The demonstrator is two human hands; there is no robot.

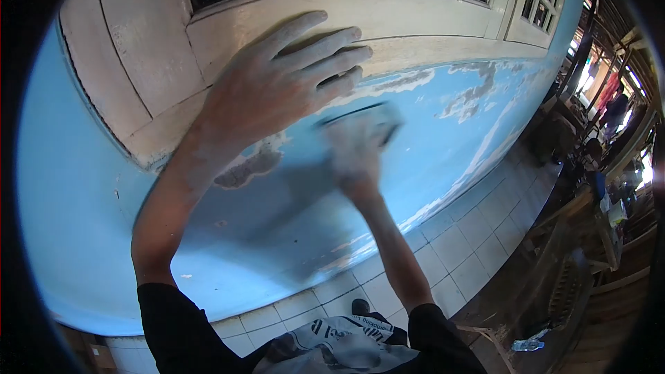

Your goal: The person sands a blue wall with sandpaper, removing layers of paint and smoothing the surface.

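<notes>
The right hand point(353, 142) holds a blurred tool point(385, 123) above shirt lettering point(369, 323) "moking".

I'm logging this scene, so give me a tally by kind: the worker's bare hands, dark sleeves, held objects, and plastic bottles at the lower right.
Left hand and right hand: 2
Left sleeve and right sleeve: 2
Blurred held object: 1
Plastic bottle: 1
Total: 6
</notes>
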